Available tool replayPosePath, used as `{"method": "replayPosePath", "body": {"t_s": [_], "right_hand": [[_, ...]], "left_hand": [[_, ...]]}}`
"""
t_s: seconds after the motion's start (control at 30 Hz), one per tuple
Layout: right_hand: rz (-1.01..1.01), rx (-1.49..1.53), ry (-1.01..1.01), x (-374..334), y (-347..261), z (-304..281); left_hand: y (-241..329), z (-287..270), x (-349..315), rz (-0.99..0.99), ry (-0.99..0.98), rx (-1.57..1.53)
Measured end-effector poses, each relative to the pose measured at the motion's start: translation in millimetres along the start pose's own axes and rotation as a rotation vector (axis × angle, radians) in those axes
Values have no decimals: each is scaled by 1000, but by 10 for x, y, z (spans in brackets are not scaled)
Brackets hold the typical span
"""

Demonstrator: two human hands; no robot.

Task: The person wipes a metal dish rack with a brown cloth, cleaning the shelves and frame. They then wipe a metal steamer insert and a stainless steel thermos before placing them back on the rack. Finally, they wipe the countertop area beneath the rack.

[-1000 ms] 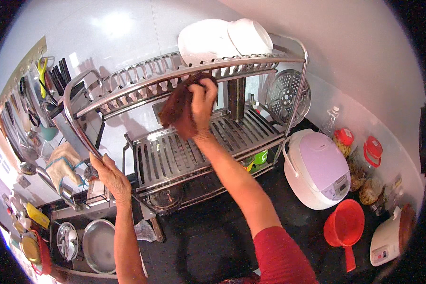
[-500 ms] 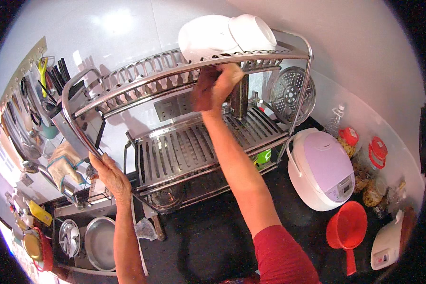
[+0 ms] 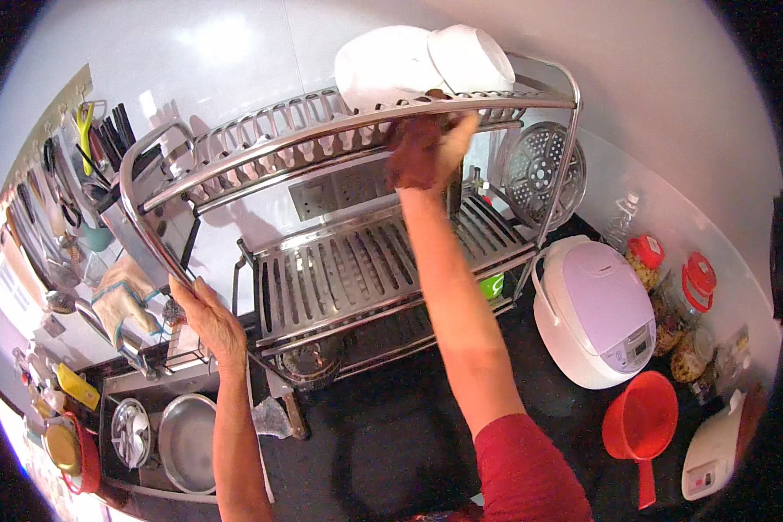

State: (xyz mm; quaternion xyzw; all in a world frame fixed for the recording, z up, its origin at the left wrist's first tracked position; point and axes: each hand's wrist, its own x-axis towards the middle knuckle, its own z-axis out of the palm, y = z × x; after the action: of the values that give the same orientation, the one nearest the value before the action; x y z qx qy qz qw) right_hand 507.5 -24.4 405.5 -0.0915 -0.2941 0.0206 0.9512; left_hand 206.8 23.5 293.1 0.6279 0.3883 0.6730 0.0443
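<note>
Left hand [image 3: 213, 326] on crosswise dish rack [image 3: 348, 277]

Dish rack [image 3: 357, 306]: glossy metal. Rag [image 3: 415, 157]: matt cloth. Rice cooker lid [image 3: 604, 294]: smooth plastic.

by a head-worn fisheye camera, the steel rack [image 3: 339, 283] and dark surface [image 3: 378, 435] are viewed forward and downward from close by.

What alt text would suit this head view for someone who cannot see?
A person's right hand holds a dark brown cloth at the upper rail of a metal dish rack, while the left hand grips it lower down. White dishes sit on top.
</note>
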Motion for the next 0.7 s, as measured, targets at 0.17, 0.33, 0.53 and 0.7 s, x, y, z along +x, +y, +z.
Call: {"method": "replayPosePath", "body": {"t_s": [0.17, 0.33, 0.53, 0.7], "right_hand": [[-464, -748, -185, -696, 356, -13], [-428, -825, -526, -938, 239, -113], [-611, -750, -491, -1003, 198, 349], [-450, -829, -651, -1342, 536, 260]], "left_hand": [[5, 25, 9, 14, 34, 33], [-49, 4, 7, -129, -8, -63], [103, 5, -18, -39, 11, -7], [87, -9, -3, -73, -29, -34]]}}
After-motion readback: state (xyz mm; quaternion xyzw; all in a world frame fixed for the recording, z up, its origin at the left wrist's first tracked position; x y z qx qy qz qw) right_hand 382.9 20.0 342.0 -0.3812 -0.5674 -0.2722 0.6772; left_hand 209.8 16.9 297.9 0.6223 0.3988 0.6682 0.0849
